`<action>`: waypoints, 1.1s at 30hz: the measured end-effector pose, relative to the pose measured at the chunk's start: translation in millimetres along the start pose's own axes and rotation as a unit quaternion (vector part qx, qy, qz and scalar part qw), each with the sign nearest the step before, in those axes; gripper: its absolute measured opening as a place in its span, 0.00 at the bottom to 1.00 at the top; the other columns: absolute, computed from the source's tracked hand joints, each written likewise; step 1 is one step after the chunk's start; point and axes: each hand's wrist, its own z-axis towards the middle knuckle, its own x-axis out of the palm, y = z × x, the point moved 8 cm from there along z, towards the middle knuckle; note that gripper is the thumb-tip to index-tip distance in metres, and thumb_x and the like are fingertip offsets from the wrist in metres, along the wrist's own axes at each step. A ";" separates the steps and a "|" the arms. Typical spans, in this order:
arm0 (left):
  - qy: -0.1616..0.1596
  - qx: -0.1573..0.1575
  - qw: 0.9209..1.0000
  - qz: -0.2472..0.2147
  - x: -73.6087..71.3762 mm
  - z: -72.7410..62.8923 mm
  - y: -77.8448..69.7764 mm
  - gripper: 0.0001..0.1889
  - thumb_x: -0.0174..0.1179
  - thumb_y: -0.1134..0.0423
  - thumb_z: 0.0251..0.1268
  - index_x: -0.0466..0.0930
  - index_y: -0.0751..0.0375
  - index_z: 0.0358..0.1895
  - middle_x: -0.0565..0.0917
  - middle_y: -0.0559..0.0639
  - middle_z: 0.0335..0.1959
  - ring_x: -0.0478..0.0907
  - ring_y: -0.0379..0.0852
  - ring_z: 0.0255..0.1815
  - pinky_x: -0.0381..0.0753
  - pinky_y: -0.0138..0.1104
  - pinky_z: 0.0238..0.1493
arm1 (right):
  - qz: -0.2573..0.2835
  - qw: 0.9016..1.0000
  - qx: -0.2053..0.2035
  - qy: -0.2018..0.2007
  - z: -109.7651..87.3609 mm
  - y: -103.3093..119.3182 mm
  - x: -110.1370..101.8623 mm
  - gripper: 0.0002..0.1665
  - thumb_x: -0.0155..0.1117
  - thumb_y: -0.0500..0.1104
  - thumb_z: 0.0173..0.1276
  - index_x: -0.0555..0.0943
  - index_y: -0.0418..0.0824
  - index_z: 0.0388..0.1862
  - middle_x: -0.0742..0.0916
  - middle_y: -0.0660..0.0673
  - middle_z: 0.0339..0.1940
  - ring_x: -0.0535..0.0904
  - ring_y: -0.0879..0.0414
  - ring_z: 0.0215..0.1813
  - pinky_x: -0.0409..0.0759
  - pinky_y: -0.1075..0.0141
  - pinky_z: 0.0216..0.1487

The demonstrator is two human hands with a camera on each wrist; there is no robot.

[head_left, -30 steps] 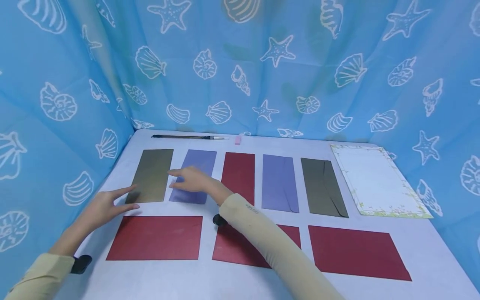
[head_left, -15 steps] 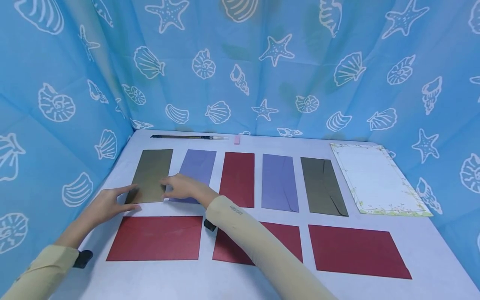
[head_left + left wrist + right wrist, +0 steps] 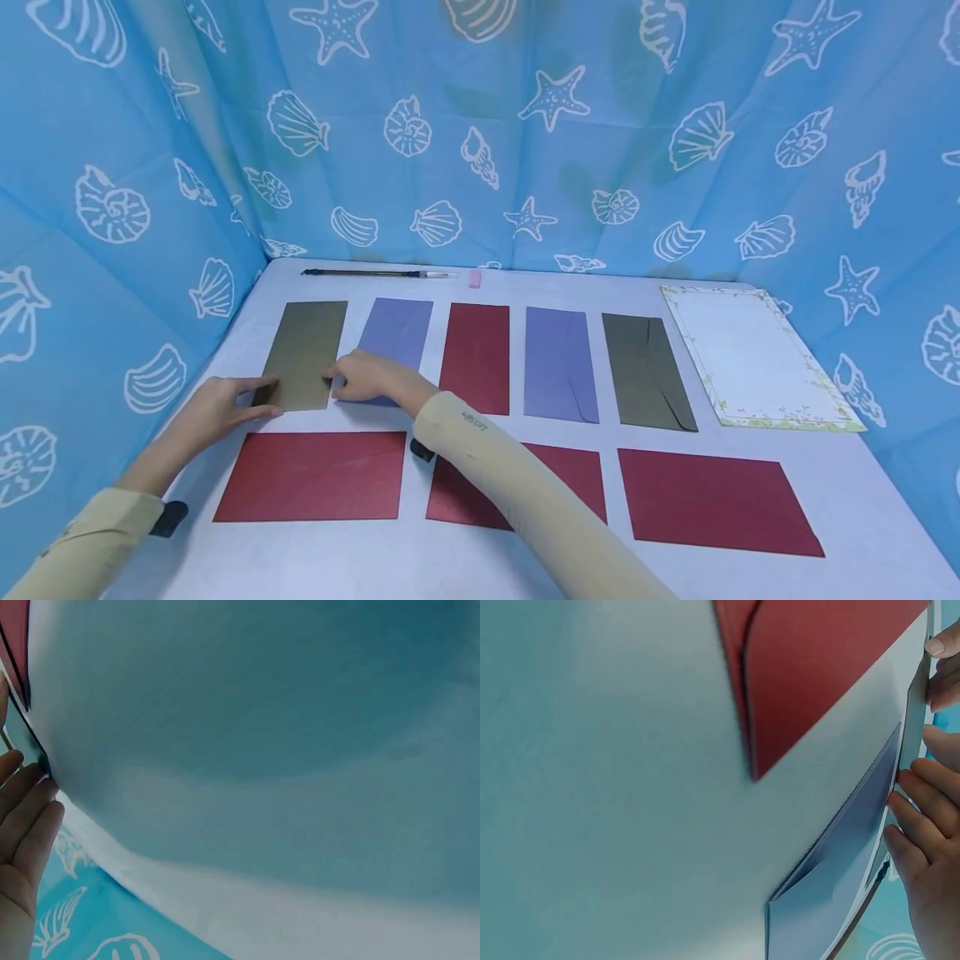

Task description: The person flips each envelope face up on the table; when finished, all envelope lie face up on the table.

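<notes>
In the head view, a flat olive-gold envelope (image 3: 306, 350) lies at the far left of the back row. Its left edge is touched by my left hand (image 3: 210, 417), index finger and thumb spread apart. At the opposite edge is my right hand (image 3: 372, 375), reaching across the neighbouring purple envelope (image 3: 399, 325) and covering its lower part. The left wrist view has the straight fingers of the left hand (image 3: 30, 832) at the envelope's edge. Extended fingers of the right hand (image 3: 930, 832) appear in the right wrist view, beside the olive-gold envelope.
The back row continues with a red envelope (image 3: 476, 358), another purple one (image 3: 558, 367) and a dark olive one (image 3: 647, 367). Red envelopes (image 3: 311, 479) form the front row. Behind lie a brush (image 3: 367, 273) and pink eraser (image 3: 475, 279); floral-bordered paper (image 3: 757, 358) is at right.
My right hand has moved left and down to the olive-gold envelope's right edge. That envelope has shifted slightly toward the front. The left hand has stayed at its left edge.
</notes>
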 end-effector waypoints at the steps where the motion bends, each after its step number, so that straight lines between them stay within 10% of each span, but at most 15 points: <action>1: -0.001 0.001 1.000 0.000 0.0 0.2 -0.2 0.32 0.76 0.61 0.47 0.77 0.74 0.57 0.73 0.73 0.56 0.69 0.68 0.54 0.81 0.53 0.43 | 0.004 1.000 -0.003 0.003 -0.3 0.1 0.3 0.25 0.56 0.41 0.72 0.73 0.40 0.67 0.78 0.49 0.64 0.77 0.66 0.51 0.70 0.78 0.51; 7: 0.001 -0.002 1.000 0.007 1.1 0.1 -0.7 0.35 0.77 0.58 0.45 0.76 0.73 0.58 0.75 0.74 0.54 0.71 0.66 0.50 0.84 0.44 0.33 | 0.022 1.000 -0.014 0.009 -3.8 2.1 -1.7 0.26 0.51 0.33 0.69 0.74 0.38 0.66 0.79 0.48 0.64 0.56 0.62 0.20 0.67 0.76 0.32; 21: 0.009 0.066 0.995 0.078 0.6 1.4 -12.8 0.27 0.73 0.57 0.51 0.82 0.74 0.50 0.83 0.71 0.43 0.82 0.59 0.39 0.83 0.45 0.38 | 0.015 0.999 -0.029 -0.013 -3.8 -1.1 -2.2 0.28 0.52 0.29 0.66 0.75 0.40 0.66 0.80 0.46 0.62 0.51 0.62 0.17 0.58 0.74 0.23; 33: 0.015 0.091 0.991 0.098 -0.3 1.4 -20.6 0.21 0.66 0.56 0.61 0.83 0.73 0.47 0.79 0.51 0.16 0.75 0.41 0.16 0.68 0.31 0.19 | 0.109 0.991 -0.009 -0.071 -4.2 -18.0 -19.5 0.31 0.53 0.30 0.68 0.68 0.39 0.71 0.80 0.43 0.62 0.52 0.64 0.15 0.59 0.75 0.22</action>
